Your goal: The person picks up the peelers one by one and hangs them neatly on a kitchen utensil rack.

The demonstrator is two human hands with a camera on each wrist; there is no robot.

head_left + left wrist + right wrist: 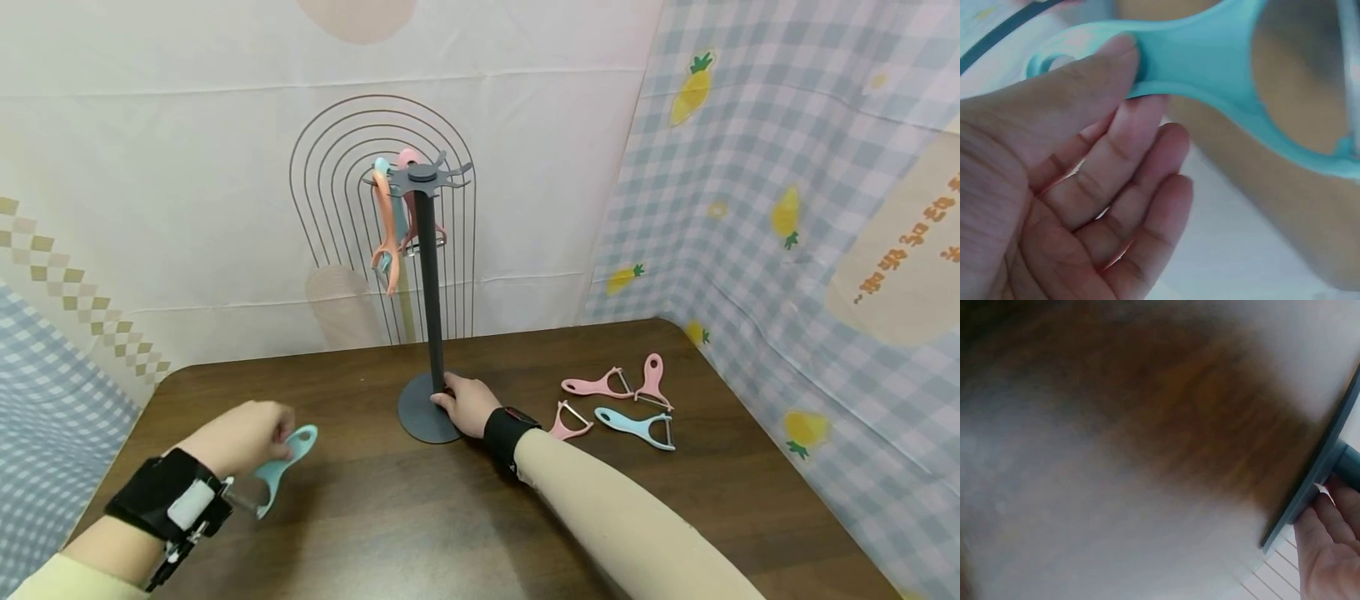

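My left hand (251, 437) pinches the handle of a light-blue peeler (300, 446) between thumb and fingers, above the table's left part. In the left wrist view the thumb lies on the peeler's (1191, 59) handle near its hole, and the other fingers are bent below. My right hand (471, 406) holds the foot of a dark grey stand (429, 292), just above its round base (420, 412). In the right wrist view, fingers (1335, 519) lie against the base and pole. An orange peeler (387, 229) hangs from the stand's hooked top, with blue and pink ones beside it.
On the table's right lie pink peelers (596, 385), (652, 379) and a light-blue peeler (630, 423). Another pink peeler (566, 429) is partly behind my right forearm. The brown table (360, 500) meets a white cloth backdrop (187, 208) and a checked cloth (750, 250).
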